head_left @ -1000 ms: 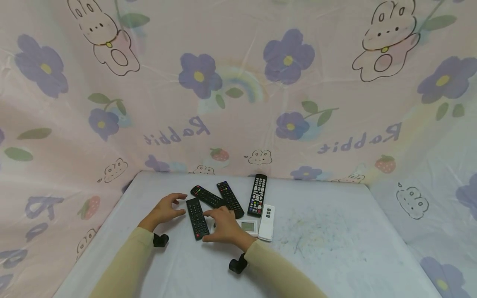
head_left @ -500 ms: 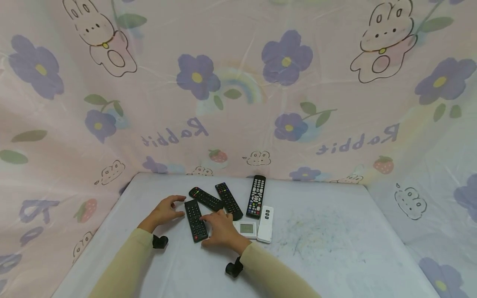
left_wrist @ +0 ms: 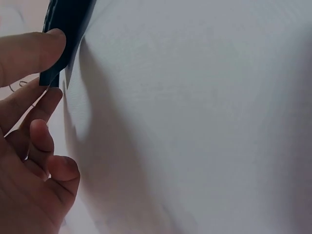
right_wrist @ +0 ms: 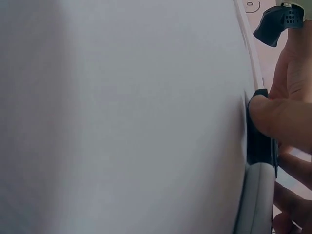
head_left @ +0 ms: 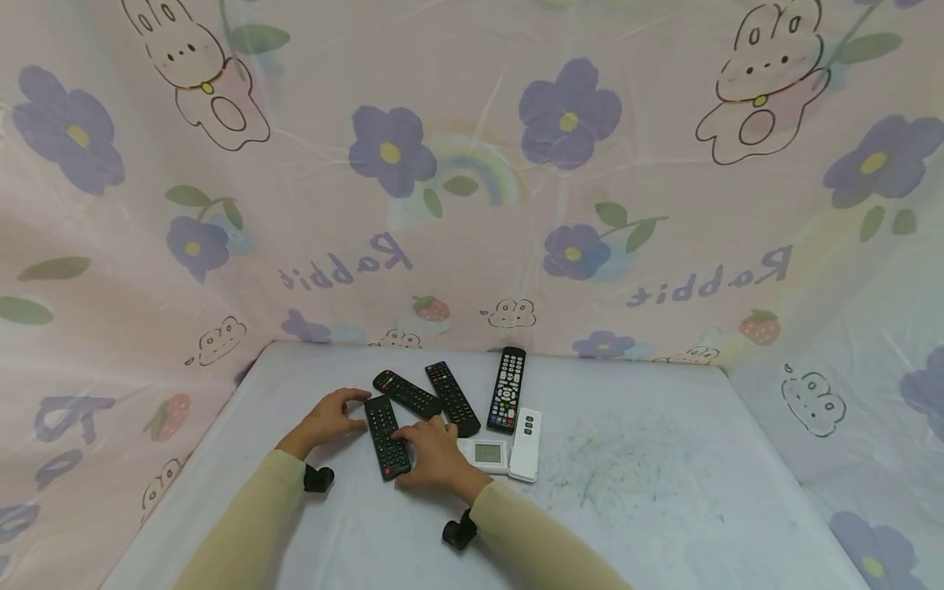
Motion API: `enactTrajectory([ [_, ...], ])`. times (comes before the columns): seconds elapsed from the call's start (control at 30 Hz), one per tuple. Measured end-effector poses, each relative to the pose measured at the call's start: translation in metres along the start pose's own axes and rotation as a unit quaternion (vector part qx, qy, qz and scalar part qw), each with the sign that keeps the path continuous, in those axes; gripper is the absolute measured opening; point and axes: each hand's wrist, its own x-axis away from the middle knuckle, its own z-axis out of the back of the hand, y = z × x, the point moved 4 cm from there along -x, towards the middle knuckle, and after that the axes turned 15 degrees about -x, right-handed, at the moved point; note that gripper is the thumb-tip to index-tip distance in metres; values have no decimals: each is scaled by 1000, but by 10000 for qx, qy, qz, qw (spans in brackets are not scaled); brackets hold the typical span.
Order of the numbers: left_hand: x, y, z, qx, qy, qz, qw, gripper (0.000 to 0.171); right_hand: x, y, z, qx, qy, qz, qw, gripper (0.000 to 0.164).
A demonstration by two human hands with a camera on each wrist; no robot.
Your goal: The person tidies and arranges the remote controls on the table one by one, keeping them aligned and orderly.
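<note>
Between left hand (head_left: 328, 418) and right hand (head_left: 437, 457) on white surface (head_left: 701, 434): front black remote (head_left: 384, 433). Left thumb and forefinger bracketing its far left corner, right ones at its near right corner; whether pinching, cannot tell. Crowding just beyond it: slanted black remote (head_left: 407, 394), then narrow black remote (head_left: 452, 399). Right of it, past right hand: white screened controller (head_left: 490, 454), partly hidden, white slim remote (head_left: 526, 445) close alongside. Beyond it and farther right: white-buttoned remote (head_left: 507, 389). Well behind it: rabbit-print cloth (head_left: 472, 229).
</note>
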Motion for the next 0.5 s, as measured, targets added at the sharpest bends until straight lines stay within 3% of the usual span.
enactTrajectory([
  [0.5, -3, 1, -2, 32, -102, -1, 9999, 55, -2, 2, -3, -194, 109, -94, 9997, 63],
])
